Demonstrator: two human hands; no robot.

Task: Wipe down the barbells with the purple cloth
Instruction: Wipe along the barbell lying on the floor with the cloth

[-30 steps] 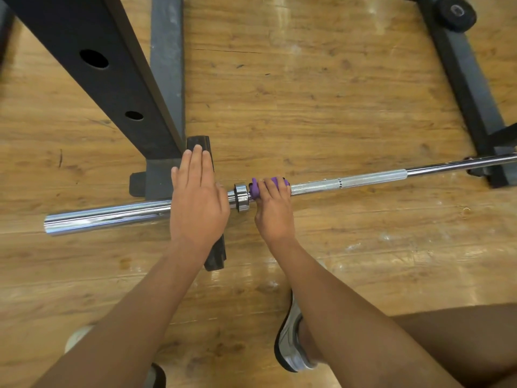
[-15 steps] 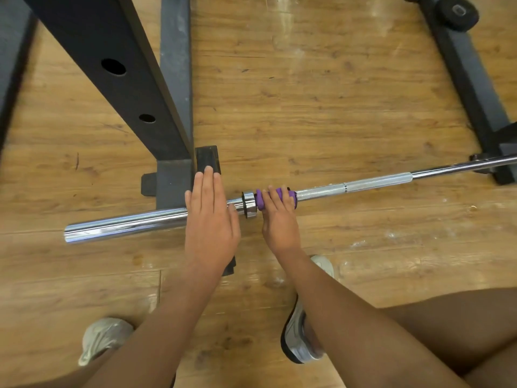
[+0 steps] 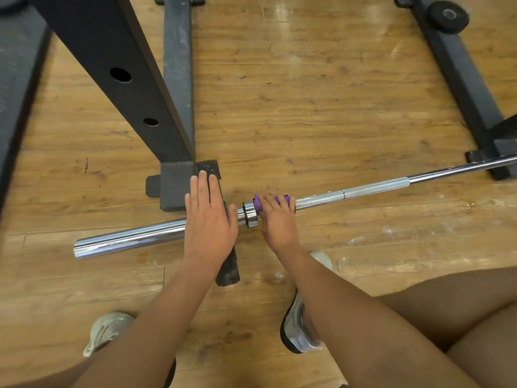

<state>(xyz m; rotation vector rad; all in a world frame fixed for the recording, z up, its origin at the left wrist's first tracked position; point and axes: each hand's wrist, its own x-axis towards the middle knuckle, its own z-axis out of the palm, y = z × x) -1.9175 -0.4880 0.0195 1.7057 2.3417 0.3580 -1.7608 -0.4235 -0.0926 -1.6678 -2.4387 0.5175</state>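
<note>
- Head view: the barbell (image 3: pixel 375 189) runs low across the wooden floor (image 3: pixel 307 107), beside a black rack post (image 3: pixel 120 79).
- The left hand (image 3: pixel 208 219) stays flat, fingers straight, steadying the sleeve.
- The right hand (image 3: pixel 278 219) clenches the purple cloth (image 3: pixel 257 204) round the shaft, still beside the collar (image 3: pixel 249 214); the wiping has barely advanced.

The barbell (image 3: pixel 128 242) is polished metal, its thick end mirror-glossy and smooth, while the thinner grip part (image 3: pixel 319 200) looks finely roughened and duller, and the cloth (image 3: pixel 258 205) wrapped round it is soft, matt purple fabric. The floor (image 3: pixel 307 107) is varnished wood plank with visible grain, shiny where light strikes and scuffed with pale marks. The rack post (image 3: pixel 92 37) is matt black painted metal, and the shoe (image 3: pixel 300 331) has a silvery, slightly shiny upper.
</note>
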